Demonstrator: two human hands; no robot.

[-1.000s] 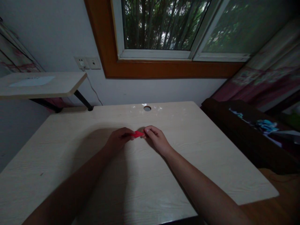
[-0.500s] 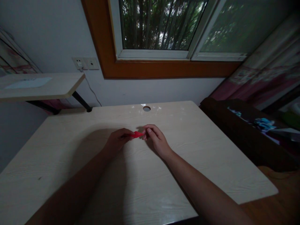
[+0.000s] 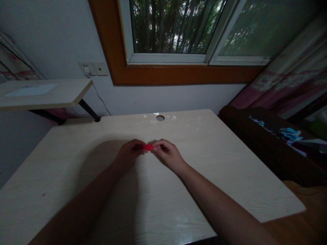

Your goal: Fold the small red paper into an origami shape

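A small, flat red piece (image 3: pixel 148 147), perhaps folded paper, is held just above the pale wood-grain desk (image 3: pixel 163 197). Its exact kind is too small to make out. On its left end, my left hand (image 3: pixel 129 149) is pinched shut with thumb and fingers. My right hand (image 3: pixel 167 151) pinches the right end between thumb and fingertips. Both hands are close together, and their fingers hide parts of the red piece.
A raised shelf (image 3: pixel 71 97) on black legs holds a paper sheet (image 3: pixel 30 90) at the left. A round cable hole (image 3: pixel 160 118) is at the desk's back. Beyond are a power socket (image 3: pixel 88 69) and window (image 3: pixel 168 30). Right of the desk stands dark brown furniture (image 3: pixel 250 143).
My right hand has turned slightly, with its fingertips moving left and closing on the red piece's right end. My left hand has kept its hold and barely moved.
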